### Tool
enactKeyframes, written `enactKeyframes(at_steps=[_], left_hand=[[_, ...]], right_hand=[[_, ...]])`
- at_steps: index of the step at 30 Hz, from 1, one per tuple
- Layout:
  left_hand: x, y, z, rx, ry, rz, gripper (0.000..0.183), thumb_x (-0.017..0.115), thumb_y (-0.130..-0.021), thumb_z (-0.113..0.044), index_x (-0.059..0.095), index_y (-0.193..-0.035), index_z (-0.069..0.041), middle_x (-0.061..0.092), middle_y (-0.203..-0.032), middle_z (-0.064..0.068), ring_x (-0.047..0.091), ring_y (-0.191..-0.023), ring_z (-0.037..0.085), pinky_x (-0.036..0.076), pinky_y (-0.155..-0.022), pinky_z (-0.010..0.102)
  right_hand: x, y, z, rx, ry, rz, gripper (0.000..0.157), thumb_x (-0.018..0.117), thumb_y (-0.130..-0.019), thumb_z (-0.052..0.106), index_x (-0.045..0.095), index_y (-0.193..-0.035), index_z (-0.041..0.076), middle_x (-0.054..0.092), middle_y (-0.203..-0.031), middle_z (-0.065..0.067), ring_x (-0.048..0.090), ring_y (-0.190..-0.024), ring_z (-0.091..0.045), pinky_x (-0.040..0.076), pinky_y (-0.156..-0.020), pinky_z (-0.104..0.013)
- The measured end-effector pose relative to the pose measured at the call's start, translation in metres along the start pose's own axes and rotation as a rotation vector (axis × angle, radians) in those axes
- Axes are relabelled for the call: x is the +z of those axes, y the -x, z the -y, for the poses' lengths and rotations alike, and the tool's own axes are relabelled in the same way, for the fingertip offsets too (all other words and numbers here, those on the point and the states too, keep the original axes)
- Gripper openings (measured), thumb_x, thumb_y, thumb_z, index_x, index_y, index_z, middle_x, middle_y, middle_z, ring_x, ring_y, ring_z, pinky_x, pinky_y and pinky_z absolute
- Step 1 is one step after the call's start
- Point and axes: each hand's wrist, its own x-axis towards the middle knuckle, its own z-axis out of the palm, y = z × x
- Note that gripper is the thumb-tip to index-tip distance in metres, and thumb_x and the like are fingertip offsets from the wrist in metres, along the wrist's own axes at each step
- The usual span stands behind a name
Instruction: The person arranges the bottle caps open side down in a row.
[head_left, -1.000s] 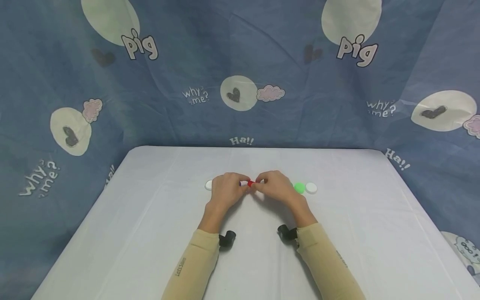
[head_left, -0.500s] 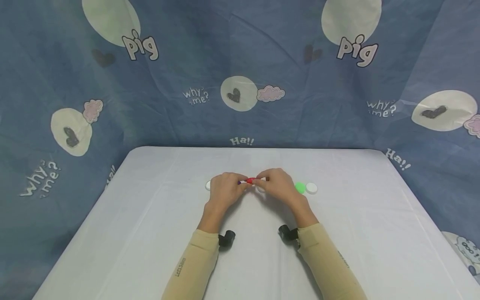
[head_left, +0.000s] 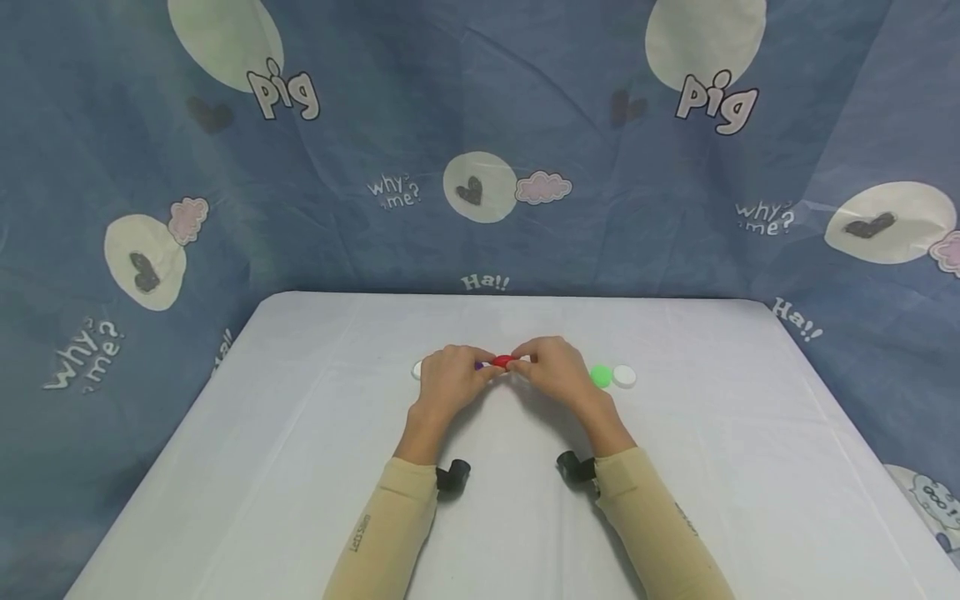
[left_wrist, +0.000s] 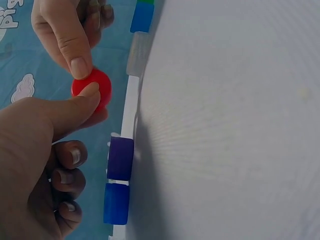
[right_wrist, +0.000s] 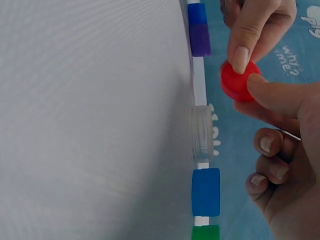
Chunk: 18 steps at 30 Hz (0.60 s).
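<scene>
Between both hands a red bottle cap [head_left: 502,361] is held off the table, turned on edge in the wrist views. My left hand [head_left: 452,379] pinches it from the left between thumb and forefinger, while my right hand [head_left: 553,369] pinches its other side. The left hand's other fingers are loosely curled in the left wrist view. Below the hands, a purple cap [left_wrist: 120,158] and a blue cap [left_wrist: 116,204] lie on the left. A clear cap [right_wrist: 202,132] and another blue cap [right_wrist: 206,192] lie under the right hand, largely hidden in the head view.
The caps form a row across the white table [head_left: 495,517]. At its right end are a green cap [head_left: 600,376] and a white cap [head_left: 624,377]; another white cap [head_left: 417,370] marks the left end. A blue patterned cloth [head_left: 600,233] hangs behind.
Over the last second the red cap has risen slightly and turned, with more of it showing between the fingers. The right hand has moved up a little; the left hand is nearly still.
</scene>
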Motion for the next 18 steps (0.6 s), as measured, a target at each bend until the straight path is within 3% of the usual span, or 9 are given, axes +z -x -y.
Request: enactKeyframes(at_steps=[10,18], left_hand=[[-0.0004,0.0001,-0.0014,0.026,0.04,0.044,0.029,0.082,-0.08,-0.041,0.079,-0.105,-0.027,0.062,-0.062,-0.008,0.048,-0.054,0.011,0.034,-0.045,0.026],[0.0001,-0.0004,0.0012,0.099,0.019,-0.021,0.038,0.082,-0.077,-0.045,0.076,-0.112,-0.034,0.063,-0.061,-0.01,0.047,-0.053,0.007,0.031,-0.046,0.025]], right_hand=[[-0.0003,-0.0009,-0.0027,0.013,-0.085,0.02,0.018,0.07,-0.091,0.032,0.079,-0.097,0.018,0.075,-0.092,0.0,0.056,-0.073,-0.015,0.044,-0.063,-0.029],[-0.0034,-0.0003,-0.0066,0.016,-0.178,0.052,0.017,0.068,-0.091,0.028,0.079,-0.089,0.016,0.075,-0.087,0.0,0.058,-0.077,-0.015,0.046,-0.071,-0.029]])
